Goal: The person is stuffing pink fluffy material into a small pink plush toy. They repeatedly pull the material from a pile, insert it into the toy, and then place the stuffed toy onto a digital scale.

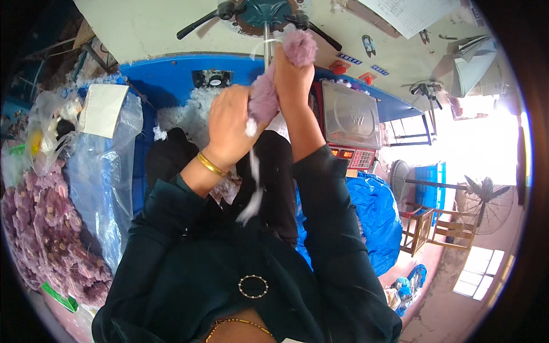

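Both my hands are raised in front of the machine on the far panel, closed around fluffy mauve plush. My left hand, with a gold bangle at the wrist, grips a furry plush piece. A tuft of white stuffing sticks out by its fingers, and a blurred white strand hangs below. My right hand is wrapped around the plush farther up; a round furry end shows above its fist. Close behind is a thin metal tube of the machine; whether the plush touches it is hidden.
Loose white stuffing fills the blue bin beyond my knees. Many mauve plush pieces lie heaped at left, beside a clear plastic bag. A red weighing scale stands at right, above a blue sack. Black handles flank the tube.
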A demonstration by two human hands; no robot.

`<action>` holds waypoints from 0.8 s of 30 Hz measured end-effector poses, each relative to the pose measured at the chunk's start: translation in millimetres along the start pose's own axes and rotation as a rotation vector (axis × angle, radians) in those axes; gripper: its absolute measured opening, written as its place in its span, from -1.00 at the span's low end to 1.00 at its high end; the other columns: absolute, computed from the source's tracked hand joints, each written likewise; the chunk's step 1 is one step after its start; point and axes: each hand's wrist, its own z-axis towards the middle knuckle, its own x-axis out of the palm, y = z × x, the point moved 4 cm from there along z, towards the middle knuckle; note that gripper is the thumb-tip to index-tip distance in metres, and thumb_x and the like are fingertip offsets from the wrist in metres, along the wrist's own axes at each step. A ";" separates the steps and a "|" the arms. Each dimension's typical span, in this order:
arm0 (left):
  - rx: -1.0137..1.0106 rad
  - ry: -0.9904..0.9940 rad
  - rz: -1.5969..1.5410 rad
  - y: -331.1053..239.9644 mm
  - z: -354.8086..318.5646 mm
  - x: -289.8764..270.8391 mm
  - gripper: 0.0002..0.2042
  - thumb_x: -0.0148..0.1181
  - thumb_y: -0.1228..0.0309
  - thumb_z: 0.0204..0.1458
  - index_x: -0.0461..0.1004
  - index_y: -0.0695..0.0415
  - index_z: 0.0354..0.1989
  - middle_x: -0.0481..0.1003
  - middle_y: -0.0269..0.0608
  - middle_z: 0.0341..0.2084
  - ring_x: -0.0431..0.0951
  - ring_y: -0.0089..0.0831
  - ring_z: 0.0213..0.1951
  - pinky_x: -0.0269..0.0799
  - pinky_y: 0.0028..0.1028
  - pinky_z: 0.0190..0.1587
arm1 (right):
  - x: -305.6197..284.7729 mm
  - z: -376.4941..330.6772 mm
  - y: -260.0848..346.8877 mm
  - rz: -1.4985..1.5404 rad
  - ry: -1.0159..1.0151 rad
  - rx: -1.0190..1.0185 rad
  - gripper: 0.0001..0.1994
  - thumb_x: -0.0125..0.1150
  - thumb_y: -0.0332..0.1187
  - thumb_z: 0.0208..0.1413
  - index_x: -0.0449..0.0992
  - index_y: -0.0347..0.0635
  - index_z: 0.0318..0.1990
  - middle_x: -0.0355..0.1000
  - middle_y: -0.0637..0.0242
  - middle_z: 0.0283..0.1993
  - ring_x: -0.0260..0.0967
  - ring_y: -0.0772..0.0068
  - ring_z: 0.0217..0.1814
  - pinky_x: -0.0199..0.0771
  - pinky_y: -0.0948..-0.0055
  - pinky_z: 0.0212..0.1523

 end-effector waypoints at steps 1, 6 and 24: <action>-0.008 -0.003 -0.017 1.0 -0.7 -0.3 -0.59 0.38 0.48 -0.39 0.34 0.19 -0.30 0.39 -0.06 -0.42 0.40 -0.01 -0.31 0.29 -0.21 -0.26 | -5.1 -9.8 5.9 -0.006 0.029 -0.003 -0.80 0.20 -0.29 -0.01 0.54 -0.26 -0.36 0.48 0.20 -0.42 0.40 0.36 -0.33 0.41 0.40 -0.29; -0.180 0.111 -0.243 22.7 -15.8 -6.9 -0.64 0.33 0.43 -0.17 0.40 0.26 -0.18 0.48 -0.03 -0.32 0.49 -0.11 -0.24 0.38 -0.28 -0.18 | -25.3 -34.6 18.5 0.625 0.468 0.058 -0.67 0.31 -0.35 0.02 0.47 -0.30 -0.07 0.45 0.45 -0.22 0.39 0.56 -0.24 0.42 0.50 -0.19; -1.250 0.476 -1.716 28.4 -34.4 25.7 -0.62 -0.10 0.20 0.21 0.34 0.18 0.09 0.49 -0.08 -0.09 0.54 -0.28 -0.10 0.44 -0.31 0.01 | -50.5 -93.5 24.7 -0.277 0.927 -0.640 -0.66 0.33 -0.08 -0.12 0.44 -0.17 -0.49 0.38 0.12 -0.50 0.38 0.03 -0.42 0.33 0.20 -0.44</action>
